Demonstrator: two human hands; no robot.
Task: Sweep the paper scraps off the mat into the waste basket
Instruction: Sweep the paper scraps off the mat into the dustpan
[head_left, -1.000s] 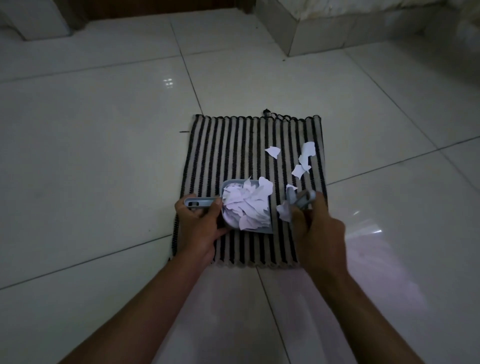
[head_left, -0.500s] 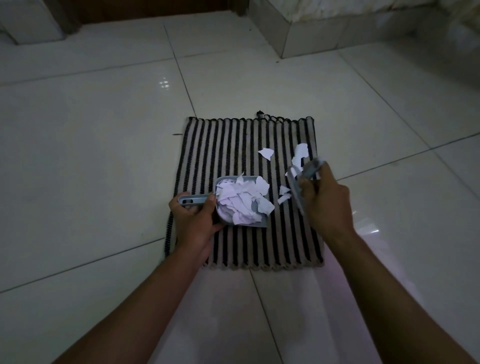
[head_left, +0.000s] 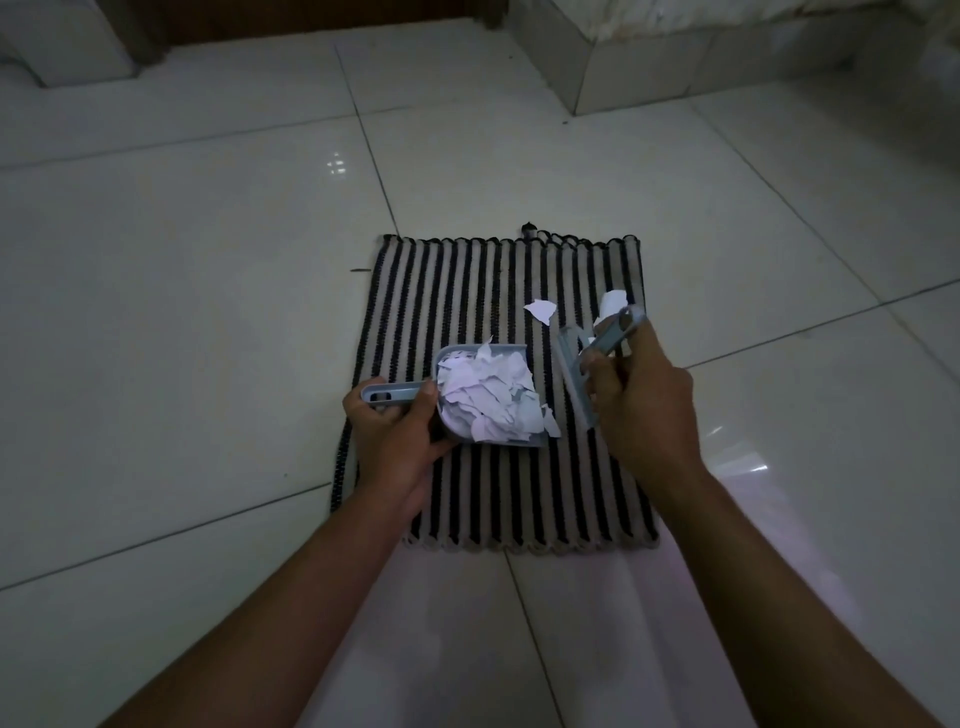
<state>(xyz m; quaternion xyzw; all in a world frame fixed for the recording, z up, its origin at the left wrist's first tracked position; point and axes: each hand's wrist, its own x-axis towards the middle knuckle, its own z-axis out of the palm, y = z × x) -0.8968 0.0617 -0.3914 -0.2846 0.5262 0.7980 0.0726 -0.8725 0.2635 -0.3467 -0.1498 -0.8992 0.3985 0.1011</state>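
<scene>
1. On the right half of the striped mat (head_left: 467, 291), the hand brush (head_left: 575, 379) has been drawn back from the mouth of the dustpan (head_left: 498, 347) toward the far right corner within the last second, while the pan has been kept at the middle of the mat
2. A fresh stroke is judged to be in preparation: one loose scrap (head_left: 540, 310) is left short of the far edge, and a second scrap (head_left: 612, 302) lies by the right edge, partly hidden by the brush handle
3. Most of the paper scraps (head_left: 483, 400) are heaped in the dustpan, with a third scrap (head_left: 550, 423) at its open lip; the waste basket is not in view, so emptying is judged still to come
4. The pan's handle is gripped by the left hand (head_left: 395, 441), fingers curled round it
5. The brush handle is clasped by the right hand (head_left: 639, 410), wrist raised; whether the bristles touch the mat cannot be told
</scene>
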